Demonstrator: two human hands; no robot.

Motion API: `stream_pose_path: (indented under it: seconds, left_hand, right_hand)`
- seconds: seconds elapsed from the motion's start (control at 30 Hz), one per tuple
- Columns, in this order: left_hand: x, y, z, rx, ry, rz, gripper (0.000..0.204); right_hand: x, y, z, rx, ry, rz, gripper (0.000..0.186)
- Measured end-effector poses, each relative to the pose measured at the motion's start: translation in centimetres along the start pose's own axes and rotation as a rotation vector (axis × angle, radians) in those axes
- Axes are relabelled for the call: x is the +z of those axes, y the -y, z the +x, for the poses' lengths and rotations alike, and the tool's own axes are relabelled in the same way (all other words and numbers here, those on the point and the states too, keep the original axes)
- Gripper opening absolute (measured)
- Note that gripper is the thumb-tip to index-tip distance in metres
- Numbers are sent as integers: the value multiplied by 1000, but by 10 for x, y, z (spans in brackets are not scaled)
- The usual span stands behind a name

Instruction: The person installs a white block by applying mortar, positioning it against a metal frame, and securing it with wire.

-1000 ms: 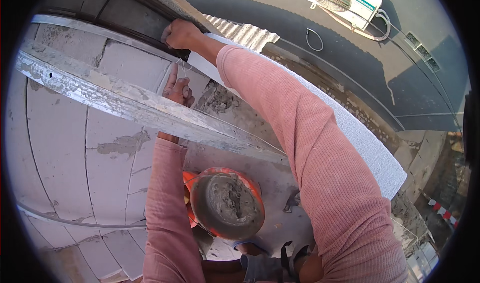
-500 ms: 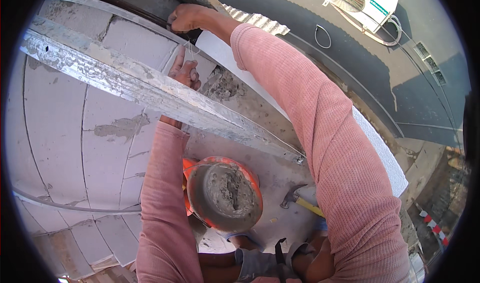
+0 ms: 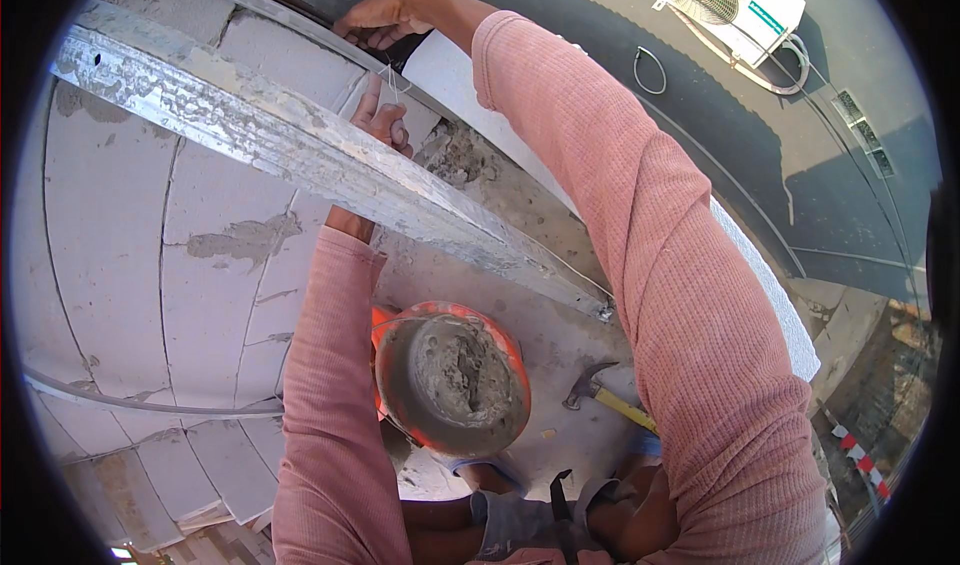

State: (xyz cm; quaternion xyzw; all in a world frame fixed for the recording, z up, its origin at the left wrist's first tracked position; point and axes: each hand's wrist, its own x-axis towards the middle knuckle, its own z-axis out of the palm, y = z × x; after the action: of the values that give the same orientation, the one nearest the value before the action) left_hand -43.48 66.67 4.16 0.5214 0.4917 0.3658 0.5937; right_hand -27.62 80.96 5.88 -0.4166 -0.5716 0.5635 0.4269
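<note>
My left hand reaches behind the mortar-stained metal beam, index finger extended and other fingers curled, beside a thin white string; whether it grips anything is unclear. Above it, my right hand bends its fingers at the dark window frame edge by a pale rail, where what they hold is hidden. A white foam board runs under my right arm. Below the beam, an orange bucket contains grey mortar; a yellow-handled hammer lies to its right.
Pale block wall fills the left, crossed low down by a curved grey strip. An outdoor air-conditioning unit hangs on the grey wall at upper right. Red-and-white tape is at lower right. My legs show at the bottom.
Both hands appear higher in the view as the camera shifts. My right hand's fingers have loosened slightly and spread downward at the frame edge. More of the hammer shows beside my right sleeve.
</note>
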Motion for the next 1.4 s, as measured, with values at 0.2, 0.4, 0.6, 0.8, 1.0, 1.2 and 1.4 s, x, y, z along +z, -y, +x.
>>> stream_pose_path:
  seconds: [0.2, 0.4, 0.6, 0.8, 1.0, 1.2, 1.4]
  left_hand:
    - [-8, 0, 1, 8, -21, -1, 75]
    - [-1, 6, 10, 7, 39, -97, 74]
    - [-2, -7, -6, 3, -19, -85, 71]
    - [15, -7, -18, -32, 70, -61, 51]
    - [54, -7, -20, 8, 159, 51, 40]
    - [22, 5, -26, 349, 45, 590, 24]
    - [10, 0, -42, 238, 82, 653, 36]
  right_hand:
    - [3, 21, 13, 138, 17, -119, 21]
    - [-50, 0, 31, -433, 550, -556, 26]
    - [9, -2, 2, -311, -208, -947, 31]
    - [-13, -21, -10, -326, -247, -905, 35]
    - [-94, -79, -23, -845, -41, -1896, 27]
    - [-16, -17, -90, -368, 32, -661, 42]
    - [-15, -51, -76, -205, 171, -422, 24]
